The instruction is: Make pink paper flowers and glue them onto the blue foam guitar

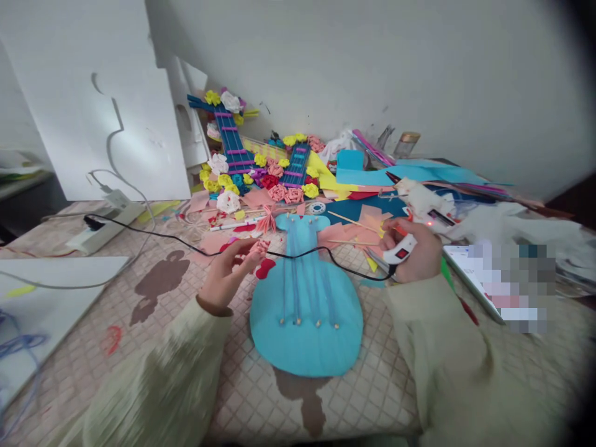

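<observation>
A light blue guitar-shaped paper cutout (306, 323) with thin strings and small beads lies on the patterned table in front of me. My left hand (230, 270) is at its upper left edge, fingers pinched on a small pink paper flower (259, 247) above a red paper piece (265, 268). My right hand (412, 251) grips a white hot glue gun (401, 249) to the right of the cutout's neck. The gun's black cord (186, 243) crosses the cutout toward the left.
A white power strip (105, 230) sits at the left. Finished blue guitars with paper flowers (242, 158) lean at the back among coloured paper scraps (372, 177). A phone or tablet (465, 273) lies at the right. White boards (107, 105) stand against the wall.
</observation>
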Demonstrator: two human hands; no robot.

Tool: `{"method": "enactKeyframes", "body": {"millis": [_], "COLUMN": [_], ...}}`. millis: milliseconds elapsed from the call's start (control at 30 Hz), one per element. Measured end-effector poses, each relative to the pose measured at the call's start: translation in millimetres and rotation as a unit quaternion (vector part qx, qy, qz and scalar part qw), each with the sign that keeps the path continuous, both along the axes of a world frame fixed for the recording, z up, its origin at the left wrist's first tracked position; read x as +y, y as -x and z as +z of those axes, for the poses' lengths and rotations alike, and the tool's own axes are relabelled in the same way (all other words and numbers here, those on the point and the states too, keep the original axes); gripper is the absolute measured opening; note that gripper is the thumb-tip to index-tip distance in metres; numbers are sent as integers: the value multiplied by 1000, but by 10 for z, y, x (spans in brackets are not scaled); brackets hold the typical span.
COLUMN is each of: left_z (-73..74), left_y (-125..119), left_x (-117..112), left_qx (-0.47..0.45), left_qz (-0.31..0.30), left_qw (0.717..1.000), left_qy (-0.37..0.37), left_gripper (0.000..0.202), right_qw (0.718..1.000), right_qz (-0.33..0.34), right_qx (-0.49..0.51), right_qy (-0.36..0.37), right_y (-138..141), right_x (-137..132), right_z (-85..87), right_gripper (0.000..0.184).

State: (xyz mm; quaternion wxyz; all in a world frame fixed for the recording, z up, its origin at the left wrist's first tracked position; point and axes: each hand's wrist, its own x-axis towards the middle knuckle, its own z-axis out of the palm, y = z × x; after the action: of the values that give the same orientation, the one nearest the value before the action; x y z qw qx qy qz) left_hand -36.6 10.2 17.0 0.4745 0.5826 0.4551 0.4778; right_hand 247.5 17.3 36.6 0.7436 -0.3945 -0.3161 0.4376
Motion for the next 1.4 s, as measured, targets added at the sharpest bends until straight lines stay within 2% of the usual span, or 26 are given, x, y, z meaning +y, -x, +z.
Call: {"method": "enactKeyframes", "body": {"millis": [33, 100, 167, 233, 367, 567, 700, 867, 1133, 1200, 1300, 1400], "left_z": [0, 8, 18, 26, 47, 154, 199, 185, 125, 116, 127, 163], "left_y": [10, 35, 64, 93, 147, 166, 122, 103, 109, 120, 148, 146], "left_x": [-8, -14, -2, 29, 120, 238, 293, 338, 383, 385, 381, 373], "left_qx": [66, 194, 258, 297, 375, 451, 467, 476, 473, 473, 455, 425], "left_qz": [11, 21, -8, -64, -180, -256, -292, -323, -336, -332, -312, -275], "left_qw": [997, 970, 941, 914, 854, 776, 743, 723, 722, 727, 751, 776], "left_qy": [-47, -148, -220, -268, -313, -360, -380, -382, -378, -370, -363, -376], "left_gripper": [28, 33, 36, 39, 43, 42, 44, 43, 46, 49, 53, 44], "right_qw": [1000, 1000, 1000, 1000, 999, 999, 999, 999, 999, 999, 999, 999], "right_qz": [1, -4, -15, -28, -37, -35, -41, -42, -34, -34, -37, -39], "right_qx": [0, -1, -3, -3, 1, -4, -1, 5, 2, 0, -4, -6], "right_qy": [1, 0, -6, -8, 5, -4, -7, -17, -14, -12, -13, -12], "right_y": [-1, 0, 1, 1, -2, -2, -4, -8, -1, 0, -4, -9], "right_x": [-1, 6, 25, 50, 78, 80, 86, 92, 87, 86, 88, 93], "right_z": [0, -4, -15, -31, -54, -56, -54, -66, -72, -73, -78, -84], "right_gripper": [10, 11, 11, 12, 11, 12, 12, 11, 11, 12, 13, 12]}}
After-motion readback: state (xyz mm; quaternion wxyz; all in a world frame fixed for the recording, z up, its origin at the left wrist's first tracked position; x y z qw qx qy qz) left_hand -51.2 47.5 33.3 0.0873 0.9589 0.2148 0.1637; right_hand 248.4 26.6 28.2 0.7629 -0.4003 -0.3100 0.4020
